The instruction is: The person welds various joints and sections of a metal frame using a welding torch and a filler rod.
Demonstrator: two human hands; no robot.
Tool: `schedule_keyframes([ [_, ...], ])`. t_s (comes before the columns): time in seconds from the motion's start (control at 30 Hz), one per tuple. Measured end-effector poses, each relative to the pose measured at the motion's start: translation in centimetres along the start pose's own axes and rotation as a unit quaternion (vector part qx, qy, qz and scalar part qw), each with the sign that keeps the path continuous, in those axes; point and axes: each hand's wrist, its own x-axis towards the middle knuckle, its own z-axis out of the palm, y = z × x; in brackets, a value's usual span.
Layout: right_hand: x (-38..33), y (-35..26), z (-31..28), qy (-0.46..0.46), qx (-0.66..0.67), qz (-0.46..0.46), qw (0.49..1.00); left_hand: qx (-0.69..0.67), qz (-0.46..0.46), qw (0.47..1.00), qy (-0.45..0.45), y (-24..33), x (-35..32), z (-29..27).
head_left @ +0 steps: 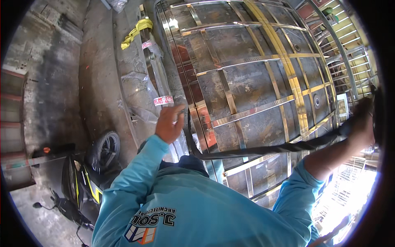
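Note:
My left hand (169, 124) hovers beside the near-left edge of a large shiny metal grid frame (247, 111), fingers apart and nothing visible in them. Close to its fingertips, a long twisted black strip (263, 151) bends upward at the frame's edge. From that bend the strip runs rightward, stretched above the frame, to my right hand (363, 123). My right arm reaches out to the far right, and that hand appears closed around the strip; shadow and the picture's rim partly hide its fingers. The frame lies over a dark, stained worktable (242, 86).
Left of the frame, plastic-wrapped long metal bars (158, 78) with red-and-white tape lie along the floor, a yellow strap (138, 32) over their far end. A black-and-yellow motorcycle (88, 177) stands lower left. Metal racks (349, 49) line the far right.

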Motion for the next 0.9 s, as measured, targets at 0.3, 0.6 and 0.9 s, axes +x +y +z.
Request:
schedule_keyframes([
  [0.3, -21.9, -3.6, 18.2, -0.471, 0.224, 0.132, 0.843, -0.025, 0.072, 0.997, 0.023, -0.2, 4.2, 9.1],
  [0.6, -29.4, -4.0, 21.0, -0.468, 0.269, 0.195, 0.819, 0.021, 0.051, 0.998, 0.021, -1.3, 3.4, 10.1],
  [0.9, -30.2, -4.0, 21.8, -0.491, 0.321, 0.244, 0.772, 0.046, 0.065, 0.997, 0.024, -0.6, 2.7, 9.6],
])
